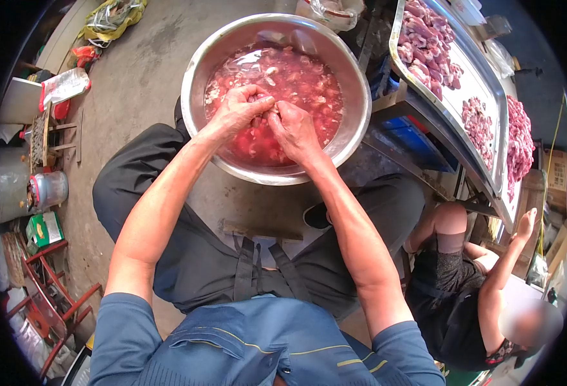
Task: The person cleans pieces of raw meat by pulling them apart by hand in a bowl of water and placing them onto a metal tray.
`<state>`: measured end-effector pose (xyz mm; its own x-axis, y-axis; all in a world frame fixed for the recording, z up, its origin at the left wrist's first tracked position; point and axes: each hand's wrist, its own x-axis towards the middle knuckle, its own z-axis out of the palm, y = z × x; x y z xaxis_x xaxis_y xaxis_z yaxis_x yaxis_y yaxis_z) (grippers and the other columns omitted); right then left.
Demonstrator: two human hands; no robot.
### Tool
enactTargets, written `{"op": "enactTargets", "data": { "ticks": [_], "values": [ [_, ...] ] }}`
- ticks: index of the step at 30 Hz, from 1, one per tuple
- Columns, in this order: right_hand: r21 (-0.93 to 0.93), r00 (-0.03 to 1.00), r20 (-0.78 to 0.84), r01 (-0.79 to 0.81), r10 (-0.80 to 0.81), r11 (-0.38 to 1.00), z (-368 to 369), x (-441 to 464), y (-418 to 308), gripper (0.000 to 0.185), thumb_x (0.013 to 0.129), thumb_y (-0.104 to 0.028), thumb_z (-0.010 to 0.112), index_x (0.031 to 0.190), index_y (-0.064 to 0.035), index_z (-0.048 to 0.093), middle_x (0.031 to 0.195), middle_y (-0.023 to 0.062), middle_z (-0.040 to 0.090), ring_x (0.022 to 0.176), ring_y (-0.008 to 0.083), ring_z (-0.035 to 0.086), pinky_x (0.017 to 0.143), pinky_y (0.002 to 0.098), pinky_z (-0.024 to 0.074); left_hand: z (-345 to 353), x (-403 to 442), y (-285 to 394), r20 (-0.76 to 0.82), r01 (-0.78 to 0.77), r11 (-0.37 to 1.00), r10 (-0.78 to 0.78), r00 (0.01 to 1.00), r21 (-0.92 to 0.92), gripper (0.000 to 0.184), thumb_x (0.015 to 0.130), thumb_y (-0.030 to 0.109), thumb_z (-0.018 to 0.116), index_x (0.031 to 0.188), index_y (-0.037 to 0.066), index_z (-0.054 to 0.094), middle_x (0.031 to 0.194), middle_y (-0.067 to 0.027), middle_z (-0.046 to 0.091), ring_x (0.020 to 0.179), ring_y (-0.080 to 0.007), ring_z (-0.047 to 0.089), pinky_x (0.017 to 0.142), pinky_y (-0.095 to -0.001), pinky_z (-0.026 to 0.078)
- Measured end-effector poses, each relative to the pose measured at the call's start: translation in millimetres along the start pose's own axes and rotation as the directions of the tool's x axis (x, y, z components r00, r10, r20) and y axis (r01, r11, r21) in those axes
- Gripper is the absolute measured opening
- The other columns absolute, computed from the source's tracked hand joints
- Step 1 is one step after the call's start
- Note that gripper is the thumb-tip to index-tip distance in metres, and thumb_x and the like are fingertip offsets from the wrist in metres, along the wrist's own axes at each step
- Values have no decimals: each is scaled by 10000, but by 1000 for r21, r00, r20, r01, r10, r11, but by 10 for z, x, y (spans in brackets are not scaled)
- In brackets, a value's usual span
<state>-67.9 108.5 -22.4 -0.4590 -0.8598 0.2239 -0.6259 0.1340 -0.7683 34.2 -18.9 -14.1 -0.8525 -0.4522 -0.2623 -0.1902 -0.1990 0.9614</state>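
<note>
A wide metal basin [193,96] on the floor holds reddish water with many pale and red meat pieces [316,90] in it. Over the water, my left hand [243,109] and my right hand [292,130] meet near the middle of the basin, with bent fingers pinched together. Between the fingertips is what looks like a small piece of meat, mostly covered by the fingers, so its exact shape cannot be made out. Both hands are closed and wet.
At the right, a metal tray [447,106] on a stand bears heaps of meat [425,48]. Another person [467,283] sits at lower right. A plastic bag [330,13] lies behind the basin. A red-framed chair [55,289] and containers [48,191] line the left.
</note>
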Motion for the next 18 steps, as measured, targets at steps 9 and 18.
{"op": "enactTargets", "data": {
  "ticks": [9, 18],
  "values": [
    [-195, 1000, -6, 26, -27, 980, 31, -76, -6, 159, 864, -143, 539, 820, 10, 523, 746, 231, 588, 742, 419, 594, 652, 497, 461, 15, 15, -73, -21, 119, 981, -124, 992, -151, 131, 891, 171, 637, 927, 46, 621, 720, 5, 599, 512, -57, 502, 458, -201, 410],
    [-265, 999, 11, 34, -32, 964, -15, -68, -68, 180, 866, -191, 535, 810, -22, 555, 739, 183, 617, 692, 361, 617, 603, 455, 488, 12, 2, -91, 9, 128, 949, -131, 991, -288, 146, 887, 161, 644, 963, 41, 608, 736, -6, 613, 509, -62, 508, 454, -190, 405]
  ]
}}
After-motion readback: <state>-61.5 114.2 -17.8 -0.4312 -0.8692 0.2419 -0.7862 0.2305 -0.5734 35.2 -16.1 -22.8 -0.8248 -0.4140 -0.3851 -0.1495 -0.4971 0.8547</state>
